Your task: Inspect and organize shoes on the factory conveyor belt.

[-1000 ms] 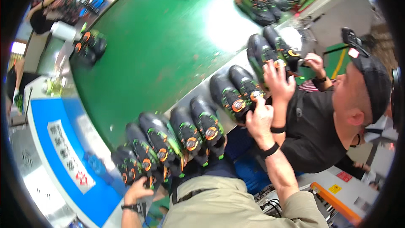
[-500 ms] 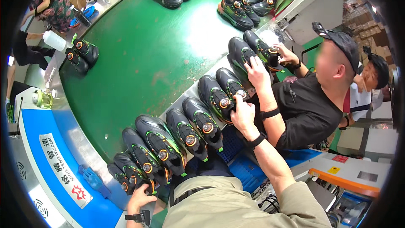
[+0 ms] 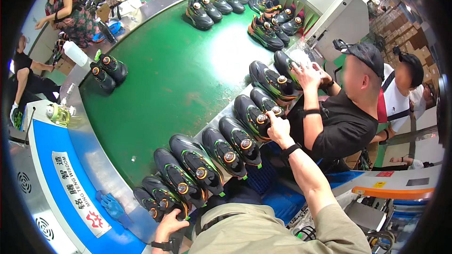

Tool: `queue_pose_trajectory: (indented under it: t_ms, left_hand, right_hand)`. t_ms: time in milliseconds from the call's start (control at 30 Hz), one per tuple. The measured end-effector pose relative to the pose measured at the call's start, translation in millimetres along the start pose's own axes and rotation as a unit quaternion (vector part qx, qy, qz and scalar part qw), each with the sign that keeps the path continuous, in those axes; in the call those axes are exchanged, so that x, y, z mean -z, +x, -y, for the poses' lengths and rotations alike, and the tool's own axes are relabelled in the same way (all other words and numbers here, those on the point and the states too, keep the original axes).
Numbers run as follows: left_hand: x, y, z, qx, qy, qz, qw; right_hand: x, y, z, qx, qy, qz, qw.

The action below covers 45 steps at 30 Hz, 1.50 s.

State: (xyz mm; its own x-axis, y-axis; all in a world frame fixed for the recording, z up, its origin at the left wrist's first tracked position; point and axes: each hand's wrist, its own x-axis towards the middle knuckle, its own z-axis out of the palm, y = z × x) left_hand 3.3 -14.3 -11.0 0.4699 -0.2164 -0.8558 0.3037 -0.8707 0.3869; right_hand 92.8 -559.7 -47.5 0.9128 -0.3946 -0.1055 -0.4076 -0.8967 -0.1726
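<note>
A slanting row of black sneakers with green and orange trim and round dials [image 3: 195, 160] stands along the green table's near edge, toes pointing away from me. At the row's left end, my left hand [image 3: 172, 223] grips the heel end of a sneaker [image 3: 157, 189]; some of its fingertips are hidden. Farther right, my right hand [image 3: 281, 129] closes on another sneaker [image 3: 262, 96] beside its dial. Several sneakers stand between my two hands.
At right, a co-worker in black [image 3: 346, 113] has both hands on a sneaker [image 3: 285, 66]. More sneakers [image 3: 221, 2] stand at the far edge, and a pair [image 3: 109, 73] at the left. A blue glove [image 3: 112, 204] lies on the blue-and-white machine [image 3: 47, 160].
The whole view has shifted, so most things appear lower and farther right. My hands remain at the same sneakers. The co-worker's nearer hand has moved across to the farther sneaker.
</note>
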Motion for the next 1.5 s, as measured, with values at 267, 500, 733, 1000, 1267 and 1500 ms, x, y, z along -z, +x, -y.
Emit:
queue_pose_trajectory:
  t_ms: [267,500,733,1000,1267,1500]
  left_hand:
    - [1.9,-18.6,4.1,-0.036,-0.015,-0.061,0.997]
    - [-3.2,-18.0,28.0,-0.036,0.024,-0.110,0.993]
    - [-1.8,-5.8,36.4,-0.077,0.055,-0.087,0.992]
    - [-3.4,4.7,42.0,-0.099,0.116,-0.029,0.988]
    - [-7.4,-5.8,56.0,-0.126,0.062,-0.082,0.987]
    - [72.5,-76.7,51.6,-0.123,-0.071,-0.133,0.981]
  right_hand:
    - [-4.5,-9.1,7.5,-0.011,0.028,-0.002,1.000]
    - [-3.6,-9.1,10.7,-0.015,0.002,0.009,1.000]
    - [-15.4,-3.9,-2.3,-0.008,-0.017,-0.002,1.000]
    - [-7.9,-5.3,11.4,-0.041,-0.022,0.024,0.999]
    - [-3.5,3.1,-16.3,0.077,0.079,0.072,0.991]
    - [117.5,36.5,29.9,0.139,-0.063,0.099,0.983]
